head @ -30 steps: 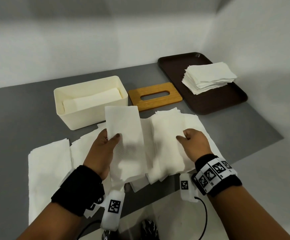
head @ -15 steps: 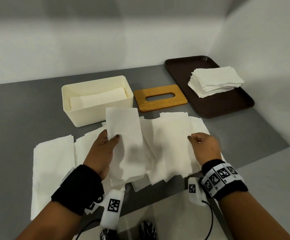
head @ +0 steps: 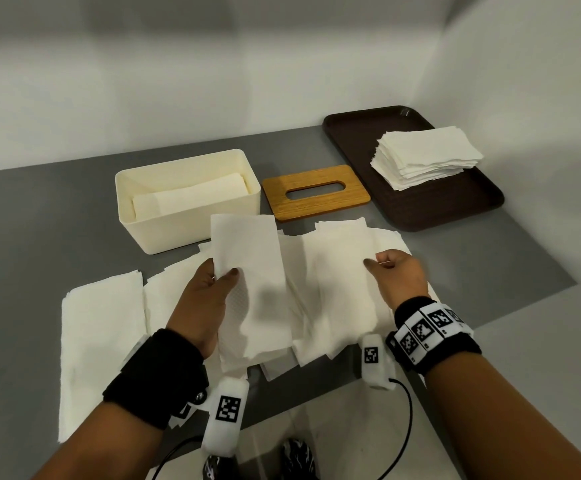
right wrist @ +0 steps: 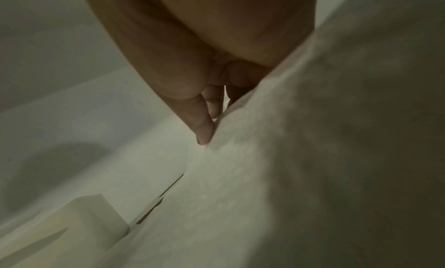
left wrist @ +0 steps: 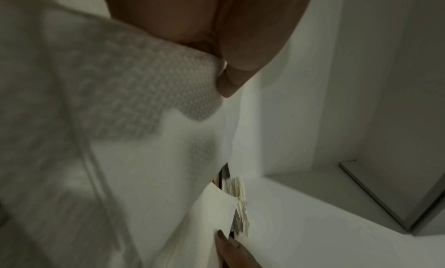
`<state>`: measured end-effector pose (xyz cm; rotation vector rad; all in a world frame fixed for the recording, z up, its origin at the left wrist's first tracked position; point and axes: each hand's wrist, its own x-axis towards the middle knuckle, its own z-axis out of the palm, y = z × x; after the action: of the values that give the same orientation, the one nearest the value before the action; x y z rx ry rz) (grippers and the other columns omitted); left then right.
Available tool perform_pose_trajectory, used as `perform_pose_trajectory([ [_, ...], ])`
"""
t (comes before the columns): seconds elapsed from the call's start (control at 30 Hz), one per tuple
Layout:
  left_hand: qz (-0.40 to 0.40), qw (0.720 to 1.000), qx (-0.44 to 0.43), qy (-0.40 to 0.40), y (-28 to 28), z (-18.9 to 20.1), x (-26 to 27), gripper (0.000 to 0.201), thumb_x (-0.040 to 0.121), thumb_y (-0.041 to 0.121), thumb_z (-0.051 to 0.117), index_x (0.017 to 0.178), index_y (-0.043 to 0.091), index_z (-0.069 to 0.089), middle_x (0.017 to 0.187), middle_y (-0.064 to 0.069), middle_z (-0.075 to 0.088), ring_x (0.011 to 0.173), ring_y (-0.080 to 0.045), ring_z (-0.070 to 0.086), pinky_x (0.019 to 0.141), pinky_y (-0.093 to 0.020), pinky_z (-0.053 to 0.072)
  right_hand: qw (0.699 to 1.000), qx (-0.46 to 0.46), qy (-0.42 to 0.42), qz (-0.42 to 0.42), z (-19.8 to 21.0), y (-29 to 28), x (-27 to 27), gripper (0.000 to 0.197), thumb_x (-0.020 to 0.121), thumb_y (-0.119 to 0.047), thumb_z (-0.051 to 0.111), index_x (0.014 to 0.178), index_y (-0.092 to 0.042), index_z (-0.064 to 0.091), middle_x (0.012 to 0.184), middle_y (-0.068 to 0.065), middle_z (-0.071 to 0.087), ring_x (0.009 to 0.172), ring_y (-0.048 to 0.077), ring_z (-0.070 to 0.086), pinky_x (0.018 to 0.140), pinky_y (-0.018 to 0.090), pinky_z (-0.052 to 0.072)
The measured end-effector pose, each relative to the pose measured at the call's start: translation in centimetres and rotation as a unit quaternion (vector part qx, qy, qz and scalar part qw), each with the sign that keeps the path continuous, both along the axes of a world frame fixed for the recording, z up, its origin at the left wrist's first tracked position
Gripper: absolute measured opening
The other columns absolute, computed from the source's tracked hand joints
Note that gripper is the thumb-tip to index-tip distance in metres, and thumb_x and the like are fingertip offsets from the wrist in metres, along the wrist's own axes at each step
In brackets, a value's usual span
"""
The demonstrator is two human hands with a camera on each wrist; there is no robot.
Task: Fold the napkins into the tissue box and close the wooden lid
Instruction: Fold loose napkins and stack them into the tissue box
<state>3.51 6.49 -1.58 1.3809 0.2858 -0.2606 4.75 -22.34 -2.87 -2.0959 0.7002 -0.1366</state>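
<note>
Since a second ago the right hand (head: 398,275) has slid rightward to the edge of the spread napkins (head: 344,271), its fingers (right wrist: 204,127) pinching that edge. Left hand (head: 206,296) holds a folded napkin (head: 247,268) raised, thumb on top, just before the box (head: 150,209), which has napkins inside. Lid (head: 315,192) lies on the desk (head: 39,220) between box and tray (head: 438,206) with a stack (head: 424,155).
</note>
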Motion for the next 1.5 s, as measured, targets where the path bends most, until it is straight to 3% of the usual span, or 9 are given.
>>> perform_pose_trajectory([
  [0.07, 0.0, 1.0, 0.002, -0.002, 0.0, -0.1, 0.0, 0.028, 0.1, 0.012, 0.049, 0.126, 0.013, 0.059, 0.113, -0.001, 0.073, 0.104, -0.02, 0.068, 0.086, -0.032, 0.051, 1.0, -0.011, -0.016, 0.004, -0.1, -0.1, 0.0, 0.018, 0.087, -0.023, 0.068, 0.071, -0.014, 0.067, 0.069, 0.004, 0.064, 0.07, 0.02, 0.057, 0.075, 0.034, 0.051],
  [0.17, 0.004, 1.0, 0.003, -0.002, 0.0, -0.2, 0.0, 0.027, 0.1, 0.012, 0.05, 0.126, 0.013, 0.059, 0.112, -0.001, 0.073, 0.104, -0.02, 0.068, 0.087, -0.032, 0.05, 0.999, -0.002, -0.038, -0.009, 0.0, -0.1, -0.3, 0.009, 0.086, -0.018, 0.07, 0.087, -0.011, 0.074, 0.086, 0.0, 0.071, 0.082, 0.016, 0.063, 0.082, 0.029, 0.051],
  [0.4, 0.008, 1.0, -0.001, 0.002, 0.2, -0.5, -0.1, 0.027, 0.1, 0.012, 0.05, 0.125, 0.013, 0.06, 0.113, -0.004, 0.073, 0.105, -0.024, 0.067, 0.092, -0.037, 0.05, 0.998, 0.0, -0.053, -0.019, 0.5, -0.3, -0.8, 0.008, 0.079, -0.016, 0.077, 0.079, -0.012, 0.07, 0.075, -0.001, 0.067, 0.067, 0.013, 0.059, 0.058, 0.019, 0.042],
  [0.7, 0.001, 1.0, -0.002, -0.002, -0.1, -0.4, -0.2, 0.027, 0.1, 0.012, 0.05, 0.126, 0.012, 0.059, 0.114, -0.003, 0.073, 0.104, -0.02, 0.068, 0.087, -0.033, 0.05, 0.991, -0.044, -0.116, 0.05, 1.4, -0.2, -1.4, 0.01, 0.09, -0.017, 0.064, 0.083, -0.018, 0.056, 0.071, -0.007, 0.056, 0.064, 0.009, 0.052, 0.061, 0.015, 0.04],
  [0.9, -0.004, 1.0, -0.001, -0.005, -0.5, -0.3, -0.4, 0.027, 0.1, 0.01, 0.049, 0.125, 0.01, 0.06, 0.114, -0.004, 0.072, 0.106, -0.022, 0.066, 0.093, -0.035, 0.049, 0.996, -0.031, -0.084, 0.015, 0.5, -0.6, -1.3, 0.005, 0.091, -0.019, 0.063, 0.089, -0.019, 0.059, 0.077, -0.006, 0.061, 0.067, 0.012, 0.055, 0.065, 0.024, 0.04],
  [1.13, -0.007, 1.0, 0.001, -0.004, -0.6, 0.0, -0.4, 0.028, 0.101, 0.011, 0.049, 0.126, 0.011, 0.059, 0.116, -0.005, 0.072, 0.109, -0.024, 0.066, 0.092, -0.035, 0.05, 0.992, -0.014, -0.128, 0.003, 2.3, -0.5, -2.0, 0.006, 0.091, -0.016, 0.064, 0.088, -0.018, 0.058, 0.083, -0.005, 0.062, 0.072, 0.008, 0.057, 0.067, 0.018, 0.043],
  [1.2, -0.008, 1.0, -0.005, -0.004, -0.7, 0.2, -0.4, 0.027, 0.101, 0.013, 0.048, 0.124, 0.014, 0.061, 0.116, -0.004, 0.072, 0.11, -0.024, 0.066, 0.096, -0.038, 0.05, 0.99, 0.008, -0.138, 0.032, 3.8, -0.2, -2.1, 0.009, 0.092, -0.014, 0.062, 0.088, -0.017, 0.054, 0.074, -0.005, 0.057, 0.061, 0.0, 0.052, 0.056, 0.007, 0.04],
  [1.3, -0.012, 1.0, -0.022, -0.001, -1.0, 0.6, -0.6, 0.025, 0.102, 0.017, 0.048, 0.122, 0.017, 0.062, 0.116, -0.003, 0.072, 0.112, -0.025, 0.065, 0.1, -0.042, 0.048, 0.978, 0.094, -0.168, 0.077, 6.4, 1.2, -2.5, 0.012, 0.092, -0.011, 0.062, 0.086, -0.018, 0.055, 0.056, -0.007, 0.05, 0.044, 0.001, 0.04, 0.046, 0.01, 0.036],
  [1.5, -0.037, 0.997, -0.067, 0.009, -2.3, 2.1, -0.9, 0.029, 0.104, 0.027, 0.042, 0.126, 0.021, 0.06, 0.117, -0.004, 0.072, 0.104, -0.022, 0.069, 0.082, -0.037, 0.053, 0.926, 0.314, -0.149, 0.149, 8.7, 5.7, -3.0, 0.013, 0.091, -0.013, 0.064, 0.084, -0.023, 0.06, 0.076, 0.014, 0.063, 0.067, 0.025, 0.05, 0.061, 0.032, 0.037],
])
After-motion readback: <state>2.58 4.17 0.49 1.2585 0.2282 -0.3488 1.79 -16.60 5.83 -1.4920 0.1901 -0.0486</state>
